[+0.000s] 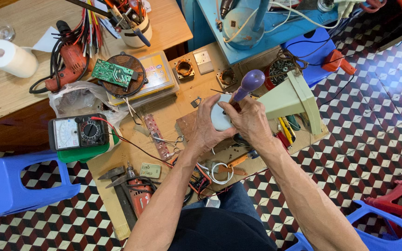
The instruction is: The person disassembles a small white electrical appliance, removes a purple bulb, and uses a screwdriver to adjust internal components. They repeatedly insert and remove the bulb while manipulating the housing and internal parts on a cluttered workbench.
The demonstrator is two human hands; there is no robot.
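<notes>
Over the cluttered board [117,204], left hand [204,128] and right hand [252,122], each grip tight around a white housing [219,118].

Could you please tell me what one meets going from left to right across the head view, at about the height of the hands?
Analog multimeter → left hand → white round part → right hand → pale green housing.

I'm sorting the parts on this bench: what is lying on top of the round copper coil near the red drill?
A green circuit board lies tilted across the round copper coil, hiding the coil's upper left part and most of its centre. The coil itself rests on a flat plastic case; the case's contents cannot be made out.
</notes>
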